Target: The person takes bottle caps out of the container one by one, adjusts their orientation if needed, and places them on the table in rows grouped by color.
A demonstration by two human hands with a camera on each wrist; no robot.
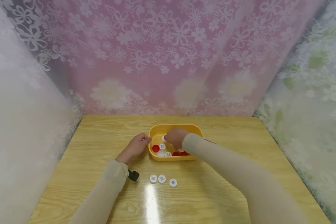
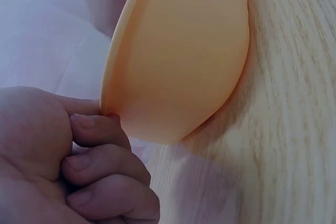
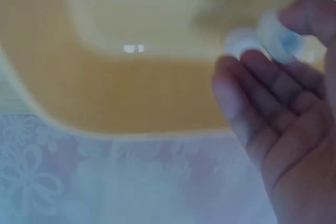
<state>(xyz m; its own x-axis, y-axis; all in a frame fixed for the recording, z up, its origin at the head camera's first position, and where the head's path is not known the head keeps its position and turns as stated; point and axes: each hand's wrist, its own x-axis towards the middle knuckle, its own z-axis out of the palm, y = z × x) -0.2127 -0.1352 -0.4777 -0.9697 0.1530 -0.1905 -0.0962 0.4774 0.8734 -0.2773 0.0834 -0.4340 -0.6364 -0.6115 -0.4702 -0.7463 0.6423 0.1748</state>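
Item 1, held disc [image 3: 278, 38]: white with a bluish mark, blurred in the right-wrist view; located inside the yellow tray, between thumb and fingers of the right hand [image 1: 176, 137].

Right grip: thumb and fingers drawn together on the disc's edge in a light pinch, the other fingers loosely bent. A second white disc [image 3: 242, 41] lies beside the fingertips; whether they touch it cannot be told.

Step in hand, as judged: picking a single disc out of the tray. The next move appears to call for a firm pinch and a lift clear of the tray wall, neighbouring discs left alone.

Item 2, yellow tray [image 1: 175, 125]: upright on the worktop [image 1: 100, 130]. Near its front wall: a red disc [image 1: 155, 148], a marked white disc [image 1: 162, 146] and further red and white pieces, partly hidden by the right forearm.

Left grip: the left hand [image 1: 136, 145] pinches the tray's left rim between thumb and forefinger, remaining fingers curled, seemingly to steady it.

Item 3, three white discs [image 1: 161, 179]: on the worktop in front of the tray, square marks uppermost, two side by side, one slightly apart.

Surround: flowered cloth [image 1: 156, 56] behind.
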